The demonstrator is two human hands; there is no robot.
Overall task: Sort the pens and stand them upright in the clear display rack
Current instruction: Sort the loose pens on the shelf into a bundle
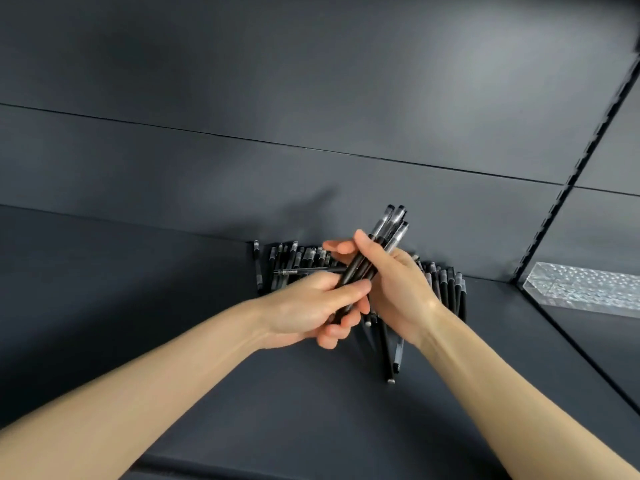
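Pen bundle (pixel 382 242) is in both hands, black barrels tilted, capped ends up and to the right, above the pile (pixel 294 259) on the dark shelf (pixel 138 289). Left hand (pixel 308 311) wraps the lower end. Right hand (pixel 401 289) grips mid-shaft, thumb across the front. I can't count the bundle; its lower ends are buried in fingers. Hands cover the middle of the pile, so I see only its left and right flanks. One crosswise pen (pixel 304 270) pokes out left of the hands; can't tell if it's held or resting. Clear rack (pixel 585 289) sits well apart on the right, cut by the frame edge, holes blurred.
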